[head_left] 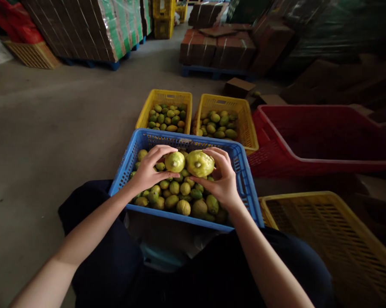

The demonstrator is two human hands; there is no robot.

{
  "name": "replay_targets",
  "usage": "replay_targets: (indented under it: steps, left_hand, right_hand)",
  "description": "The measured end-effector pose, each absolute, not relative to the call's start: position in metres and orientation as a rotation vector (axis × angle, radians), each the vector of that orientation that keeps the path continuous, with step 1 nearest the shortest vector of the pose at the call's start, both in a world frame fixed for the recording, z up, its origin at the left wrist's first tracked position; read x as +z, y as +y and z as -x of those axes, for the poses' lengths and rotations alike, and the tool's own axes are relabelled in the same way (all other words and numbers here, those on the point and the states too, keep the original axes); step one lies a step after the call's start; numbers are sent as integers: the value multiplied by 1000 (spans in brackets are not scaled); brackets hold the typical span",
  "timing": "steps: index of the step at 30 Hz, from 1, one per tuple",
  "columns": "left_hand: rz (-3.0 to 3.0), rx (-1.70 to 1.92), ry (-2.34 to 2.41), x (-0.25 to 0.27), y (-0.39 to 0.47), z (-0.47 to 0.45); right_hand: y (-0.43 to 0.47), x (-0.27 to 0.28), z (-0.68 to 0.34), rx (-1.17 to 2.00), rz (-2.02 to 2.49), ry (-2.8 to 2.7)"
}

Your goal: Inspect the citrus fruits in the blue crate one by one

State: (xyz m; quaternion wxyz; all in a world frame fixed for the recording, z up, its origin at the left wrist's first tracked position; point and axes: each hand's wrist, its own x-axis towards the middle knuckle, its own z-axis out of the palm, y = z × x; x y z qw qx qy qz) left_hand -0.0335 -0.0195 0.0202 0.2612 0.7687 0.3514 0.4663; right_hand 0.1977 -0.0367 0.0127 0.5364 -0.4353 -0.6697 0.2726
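Above a blue plastic crate (183,219), my left hand (149,169) is closed around a small yellow-green lemon (174,162). A larger, bumpy yellow-green lemon (200,163) is gripped in my right hand (223,177), between thumb and fingers. The two fruits are side by side, almost touching, with their nubbed ends facing me. Below them the crate holds many loose lemons (183,208), some yellow and some greener. Part of the fruit in the crate is hidden by my hands.
Two yellow crates (193,112) of green and yellow fruit stand just beyond the blue one. To the right are a large red crate (308,160) and a yellow slatted crate (302,196). Stacked cardboard (218,49) on a blue pallet (209,72) and wrapped stacks (116,30) stand farther back.
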Motion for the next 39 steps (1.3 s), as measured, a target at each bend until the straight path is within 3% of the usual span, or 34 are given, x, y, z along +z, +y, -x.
replay_targets:
  steps: [8,15,26,39]
  left_hand:
    - [-2056,1259,954,19,-15,39]
    - [-1458,1136,920,15,-9,38]
    - [-785,1134,926,3,-8,25]
    - [-552,1004,925,-15,-14,7]
  right_hand:
    - [-37,12,-201,712,1033,-1634]
    - [-38,13,-201,1161,978,-1312]
    - [-31,7,-194,1602,1026,-928]
    - [-57,-18,-149,1648,1145,-851]
